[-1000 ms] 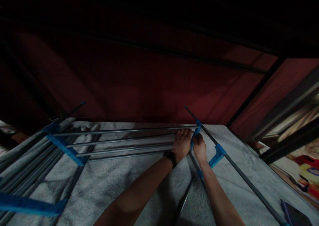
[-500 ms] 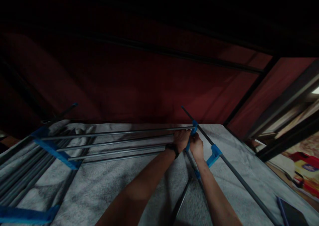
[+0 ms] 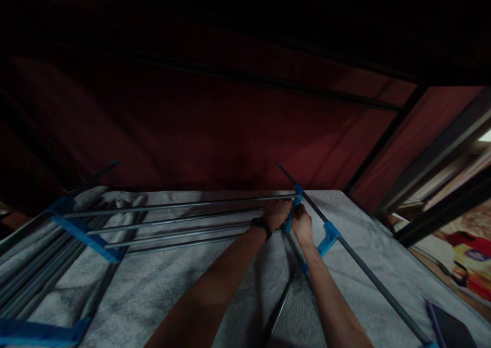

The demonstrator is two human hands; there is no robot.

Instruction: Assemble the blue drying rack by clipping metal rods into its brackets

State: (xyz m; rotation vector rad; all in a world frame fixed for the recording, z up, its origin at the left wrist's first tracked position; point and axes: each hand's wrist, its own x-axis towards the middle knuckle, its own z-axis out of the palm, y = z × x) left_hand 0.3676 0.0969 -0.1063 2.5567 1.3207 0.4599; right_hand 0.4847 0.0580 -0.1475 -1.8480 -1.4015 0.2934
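My left hand [image 3: 276, 214], with a black band at the wrist, is closed around the right end of a grey metal rod [image 3: 184, 218], beside a blue plastic bracket [image 3: 298, 193]. My right hand [image 3: 301, 224] grips the same bracket from its other side, fingers curled and partly hidden. Several parallel rods run left to another blue bracket [image 3: 86, 238]. A long grey pole [image 3: 370, 276] passes through the right bracket and through a blue clip [image 3: 329, 236] just right of my right hand. Below my hands, a loose-ended tube [image 3: 280, 307] lies slanted.
Grey fleecy cloth [image 3: 172, 297] lies under the frame. More rods [image 3: 42, 266] are bundled at the left, with a blue piece [image 3: 42, 331] in front. A dark phone [image 3: 450, 327] lies at lower right. Behind stands a red fabric wall [image 3: 230, 133] with dark bars.
My left hand has shifted very slightly left along the rod. My right hand stays at the bracket. The view has moved a little.
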